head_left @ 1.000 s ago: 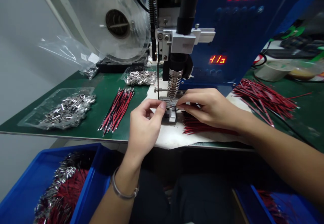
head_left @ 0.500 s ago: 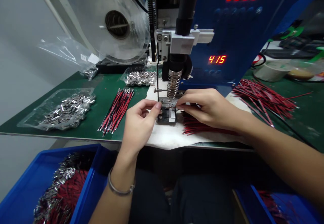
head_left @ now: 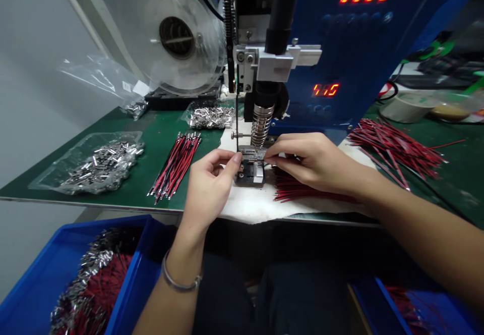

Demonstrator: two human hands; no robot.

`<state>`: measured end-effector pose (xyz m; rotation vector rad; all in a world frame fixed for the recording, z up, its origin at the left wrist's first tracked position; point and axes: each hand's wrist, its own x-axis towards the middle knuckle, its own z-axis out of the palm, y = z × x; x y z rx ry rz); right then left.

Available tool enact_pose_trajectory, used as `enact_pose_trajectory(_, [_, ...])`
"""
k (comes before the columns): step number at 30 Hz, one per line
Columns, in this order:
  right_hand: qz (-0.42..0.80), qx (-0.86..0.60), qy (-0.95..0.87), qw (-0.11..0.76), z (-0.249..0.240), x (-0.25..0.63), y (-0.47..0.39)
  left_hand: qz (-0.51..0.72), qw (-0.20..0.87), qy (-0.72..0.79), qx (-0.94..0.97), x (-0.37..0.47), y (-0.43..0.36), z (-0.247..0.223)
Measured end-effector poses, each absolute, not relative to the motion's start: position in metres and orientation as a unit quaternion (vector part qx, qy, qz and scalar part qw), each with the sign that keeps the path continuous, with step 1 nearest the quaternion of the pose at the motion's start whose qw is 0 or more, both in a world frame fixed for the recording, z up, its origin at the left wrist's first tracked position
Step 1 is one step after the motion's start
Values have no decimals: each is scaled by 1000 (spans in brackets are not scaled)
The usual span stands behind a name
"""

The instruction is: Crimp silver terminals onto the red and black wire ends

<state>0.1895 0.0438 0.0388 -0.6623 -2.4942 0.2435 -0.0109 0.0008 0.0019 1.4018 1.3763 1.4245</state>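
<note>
My left hand (head_left: pixel 210 183) is closed in a pinch at the left side of a small metal fixture (head_left: pixel 249 175), thumb against the fingertips. From the other side my right hand (head_left: pixel 315 162) pinches at the fixture's right edge. Whatever lies between the fingers of either hand is too small to make out. Right above the fixture stands a spring-wrapped metal head (head_left: pixel 262 125) of a blue machine (head_left: pixel 340 47). Red and black wires (head_left: pixel 298 191) lie partly hidden under my right hand, on a white cloth (head_left: pixel 245 209).
Left on the green table (head_left: pixel 159 120) are a bundle of wires with metal ends (head_left: pixel 176 166), a tray of small metal cylinders (head_left: pixel 102 166) and another tray (head_left: pixel 209 115). More red wires (head_left: pixel 397 146) lie at right. A blue bin (head_left: pixel 41 264) stands below left.
The upper red display has gone from 2222 to 2223, and the lower digits flicker. Both hands stay at the fixture; the whole view has shifted very slightly.
</note>
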Motion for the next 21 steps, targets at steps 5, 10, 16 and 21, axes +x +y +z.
enact_pose_trajectory(5, [90, -242, -926, 277, 38, 189, 44, 547, 351, 533, 542, -11, 1, 1])
enact_pose_trajectory(10, [88, -246, -925, 275, 38, 189, 45, 547, 347, 530, 547, -11, 1, 2])
enact_pose_trajectory(16, [92, -243, -923, 282, 38, 189, 45, 548, 350, 531, 543, -11, 1, 2])
enact_pose_trajectory(21, [90, -242, -923, 285, 37, 189, 46, 548, 350, 529, 546, -11, 1, 1])
